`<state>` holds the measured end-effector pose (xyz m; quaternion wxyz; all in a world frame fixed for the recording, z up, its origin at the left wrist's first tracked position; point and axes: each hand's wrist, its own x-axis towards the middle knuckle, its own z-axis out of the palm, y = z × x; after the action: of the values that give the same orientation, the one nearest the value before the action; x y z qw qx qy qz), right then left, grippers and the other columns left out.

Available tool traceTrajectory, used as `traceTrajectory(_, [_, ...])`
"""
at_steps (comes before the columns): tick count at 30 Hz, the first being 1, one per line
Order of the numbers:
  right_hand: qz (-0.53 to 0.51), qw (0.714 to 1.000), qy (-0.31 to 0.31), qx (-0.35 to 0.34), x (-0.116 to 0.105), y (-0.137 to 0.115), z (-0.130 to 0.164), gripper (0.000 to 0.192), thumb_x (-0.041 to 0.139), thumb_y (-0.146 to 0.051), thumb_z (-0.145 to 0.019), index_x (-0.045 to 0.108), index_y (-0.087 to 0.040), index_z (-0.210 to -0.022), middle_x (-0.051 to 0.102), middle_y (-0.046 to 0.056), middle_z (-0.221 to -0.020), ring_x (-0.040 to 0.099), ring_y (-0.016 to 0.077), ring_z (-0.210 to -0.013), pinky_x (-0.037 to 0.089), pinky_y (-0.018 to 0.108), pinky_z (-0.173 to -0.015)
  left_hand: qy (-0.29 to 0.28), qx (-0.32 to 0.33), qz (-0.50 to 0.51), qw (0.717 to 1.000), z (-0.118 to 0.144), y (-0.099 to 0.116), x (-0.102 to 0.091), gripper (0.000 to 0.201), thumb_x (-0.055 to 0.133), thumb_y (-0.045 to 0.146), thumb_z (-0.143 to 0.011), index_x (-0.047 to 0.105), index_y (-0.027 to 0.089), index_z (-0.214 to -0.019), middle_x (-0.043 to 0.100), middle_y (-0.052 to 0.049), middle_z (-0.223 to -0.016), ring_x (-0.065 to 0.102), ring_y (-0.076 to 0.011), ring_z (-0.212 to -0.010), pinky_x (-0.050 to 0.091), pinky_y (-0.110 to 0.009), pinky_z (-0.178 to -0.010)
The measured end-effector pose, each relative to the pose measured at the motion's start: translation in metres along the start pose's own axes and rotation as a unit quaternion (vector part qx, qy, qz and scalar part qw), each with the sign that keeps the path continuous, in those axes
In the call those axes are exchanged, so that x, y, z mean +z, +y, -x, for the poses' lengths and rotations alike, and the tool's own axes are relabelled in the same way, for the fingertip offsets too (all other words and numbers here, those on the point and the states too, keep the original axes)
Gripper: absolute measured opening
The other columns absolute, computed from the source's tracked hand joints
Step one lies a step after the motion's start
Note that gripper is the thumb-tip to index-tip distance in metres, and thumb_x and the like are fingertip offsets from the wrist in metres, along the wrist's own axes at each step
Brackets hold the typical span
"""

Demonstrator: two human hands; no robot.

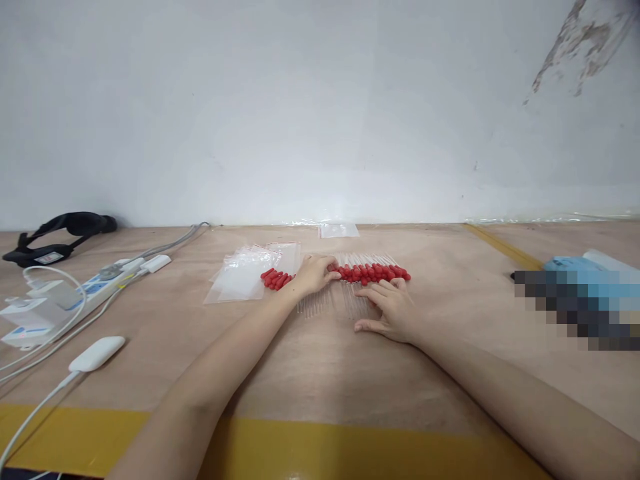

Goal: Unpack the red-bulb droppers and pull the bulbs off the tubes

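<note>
Red-ended clear sticks [370,273] massed toward the far edge of the tabletop [300,380]
Left hand [316,274] curls its fingers at the row, whether gripping one I cannot tell; right hand [393,310], spread open beside the stems [351,303], probably steadies them, the bunched alignment likely keeping them parallel

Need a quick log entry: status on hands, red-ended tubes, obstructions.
Left hand at red-ended tubes, grip unclear. Right hand open by their clear stems. Tubes lying in bunches. Plastic bags left of hands; no obstruction visible.
</note>
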<state>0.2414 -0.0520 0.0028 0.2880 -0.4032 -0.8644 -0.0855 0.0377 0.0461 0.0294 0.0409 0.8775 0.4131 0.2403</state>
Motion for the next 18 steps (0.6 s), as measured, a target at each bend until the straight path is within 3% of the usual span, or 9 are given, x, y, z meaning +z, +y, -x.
traceTrajectory(7, [0.004,0.997,0.070,0.040,0.004,0.001,0.001,0.030,0.045,-0.044,-0.083,0.059,-0.019,-0.095,0.061,0.004,-0.081,0.050,0.0155,-0.076,0.026,0.033,-0.076,0.152,-0.084,0.130,0.976,0.033,0.002,-0.016,0.015,0.054,0.027,-0.078,0.060,0.017,-0.088,0.064,-0.002,-0.081,0.057,-0.0131,-0.069,0.044,-0.024,-0.063])
traceTrajectory(11, [0.014,0.991,0.126,0.048,0.008,0.003,-0.001,0.028,0.047,-0.039,-0.082,0.059,-0.019,-0.097,0.059,0.006,-0.087,0.051,0.0164,-0.081,0.029,0.033,-0.076,0.166,-0.082,0.153,0.971,0.065,0.013,-0.020,0.015,0.053,0.027,-0.079,0.059,0.017,-0.089,0.064,-0.003,-0.081,0.058,-0.0126,-0.067,0.046,-0.023,-0.060])
traceTrajectory(14, [0.050,0.985,0.161,0.042,0.007,-0.001,-0.003,0.036,0.047,-0.039,-0.082,0.053,-0.018,-0.111,0.056,0.009,-0.104,0.049,0.0199,-0.094,0.030,0.034,-0.081,0.170,-0.047,0.161,0.971,0.084,0.022,-0.017,0.015,0.052,0.024,-0.080,0.055,0.017,-0.093,0.063,-0.003,-0.084,0.058,-0.0125,-0.070,0.047,-0.025,-0.066])
traceTrajectory(18, [0.089,0.986,0.143,-0.012,0.007,-0.006,-0.004,0.043,0.045,-0.040,-0.084,0.047,-0.018,-0.121,0.055,0.010,-0.113,0.044,0.0218,-0.106,0.022,0.038,-0.091,0.137,0.034,0.139,0.980,0.095,0.028,-0.013,0.017,0.049,0.021,-0.082,0.053,0.017,-0.097,0.062,-0.004,-0.088,0.058,-0.0134,-0.077,0.047,-0.026,-0.071])
